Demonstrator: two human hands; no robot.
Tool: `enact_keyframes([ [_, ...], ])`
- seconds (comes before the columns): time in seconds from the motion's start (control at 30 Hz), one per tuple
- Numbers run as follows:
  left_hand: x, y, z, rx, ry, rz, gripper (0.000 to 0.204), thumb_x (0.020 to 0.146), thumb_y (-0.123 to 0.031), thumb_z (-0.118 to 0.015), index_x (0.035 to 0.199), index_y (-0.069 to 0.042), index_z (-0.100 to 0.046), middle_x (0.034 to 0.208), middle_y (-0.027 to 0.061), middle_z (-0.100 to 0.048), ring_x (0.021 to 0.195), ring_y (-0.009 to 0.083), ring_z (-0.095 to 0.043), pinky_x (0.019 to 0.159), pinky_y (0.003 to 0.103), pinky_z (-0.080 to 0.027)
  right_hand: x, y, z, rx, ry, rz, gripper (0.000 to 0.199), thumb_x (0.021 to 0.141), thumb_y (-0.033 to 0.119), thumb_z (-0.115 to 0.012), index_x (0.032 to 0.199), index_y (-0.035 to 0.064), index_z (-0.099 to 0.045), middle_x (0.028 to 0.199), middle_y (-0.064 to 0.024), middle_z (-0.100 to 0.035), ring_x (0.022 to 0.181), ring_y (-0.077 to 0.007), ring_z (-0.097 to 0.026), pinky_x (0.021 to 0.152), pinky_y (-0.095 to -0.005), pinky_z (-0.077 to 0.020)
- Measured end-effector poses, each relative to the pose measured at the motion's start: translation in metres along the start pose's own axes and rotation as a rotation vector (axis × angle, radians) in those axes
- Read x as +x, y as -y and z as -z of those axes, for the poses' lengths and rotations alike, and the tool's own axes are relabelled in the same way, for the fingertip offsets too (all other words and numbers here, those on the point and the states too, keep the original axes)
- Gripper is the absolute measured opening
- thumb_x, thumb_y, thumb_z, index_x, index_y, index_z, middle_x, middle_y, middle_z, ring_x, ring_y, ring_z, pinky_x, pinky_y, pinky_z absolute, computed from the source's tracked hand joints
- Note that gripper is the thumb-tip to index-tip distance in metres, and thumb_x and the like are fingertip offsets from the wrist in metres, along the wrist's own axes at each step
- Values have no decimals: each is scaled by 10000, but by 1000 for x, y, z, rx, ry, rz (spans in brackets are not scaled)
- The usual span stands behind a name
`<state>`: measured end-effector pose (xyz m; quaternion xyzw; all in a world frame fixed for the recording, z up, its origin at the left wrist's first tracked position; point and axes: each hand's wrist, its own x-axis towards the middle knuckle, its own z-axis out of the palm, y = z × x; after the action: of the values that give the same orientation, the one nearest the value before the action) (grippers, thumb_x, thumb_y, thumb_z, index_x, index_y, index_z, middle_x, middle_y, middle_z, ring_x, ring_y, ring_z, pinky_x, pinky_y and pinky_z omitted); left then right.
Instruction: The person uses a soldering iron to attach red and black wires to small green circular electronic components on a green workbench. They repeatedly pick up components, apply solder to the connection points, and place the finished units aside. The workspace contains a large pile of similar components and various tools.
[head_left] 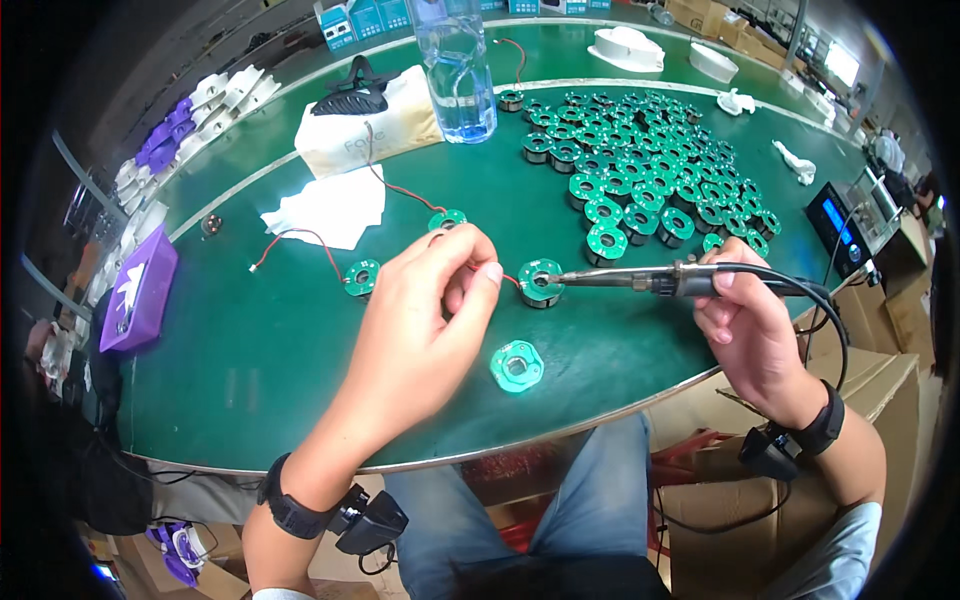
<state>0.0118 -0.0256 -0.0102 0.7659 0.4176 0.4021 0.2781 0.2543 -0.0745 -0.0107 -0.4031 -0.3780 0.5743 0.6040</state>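
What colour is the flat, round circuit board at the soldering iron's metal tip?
Green. The round circuit board shows best in the head view.

The left fingers point(478, 243) partly hide a green board point(454, 216); the bottle point(458, 82) is cropped above.

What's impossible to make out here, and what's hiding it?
Head view: part of the green ring-shaped circuit board beyond the left hand, covered by it.
Head view: a stretch of the thin red wire, hidden by the same hand.
Head view: whether the slim black soldering iron touches the green board under its tip; too small.
Head view: readout of the blue rectangular screen; too small.
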Motion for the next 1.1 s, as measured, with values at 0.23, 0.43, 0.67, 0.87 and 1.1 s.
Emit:
enact_keyframes([
  [0.23,3,13,4,-150,56,24,80,771,-49,-532,740,23,-515,655,28,-441,585,81,-410,499,209,-319,3,-8,-6,-60,-4,41,85,751,77,-550,805,34,-499,678,-73,-525,517,-70,-425,445,-205,-327],
  [0.43,4,11,11,-176,184,129,131,824,-105,-530,762,10,-521,746,2,-480,695,55,-432,630,195,-343,4,-10,-3,-103,23,31,85,763,84,-553,813,33,-506,684,-67,-527,520,-71,-441,453,-195,-342],
  [0.67,4,10,13,-165,184,137,109,817,-84,-537,758,8,-530,747,4,-487,689,55,-435,626,193,-341,5,-11,-4,-104,39,31,82,769,78,-558,826,42,-512,690,-58,-529,532,-65,-445,463,-189,-350],
  [0.87,4,10,12,-169,174,133,104,813,-77,-539,753,8,-534,744,0,-483,677,50,-426,607,189,-332,5,-12,-3,-108,54,34,79,768,68,-557,832,44,-517,696,-53,-529,541,-63,-450,470,-188,-358],
  [1.1,4,8,11,-207,153,152,81,794,-63,-551,753,7,-549,723,-9,-463,645,41,-407,555,179,-314,5,-11,-3,-115,55,24,84,764,74,-561,832,49,-519,696,-47,-525,546,-61,-449,472,-186,-356],
])
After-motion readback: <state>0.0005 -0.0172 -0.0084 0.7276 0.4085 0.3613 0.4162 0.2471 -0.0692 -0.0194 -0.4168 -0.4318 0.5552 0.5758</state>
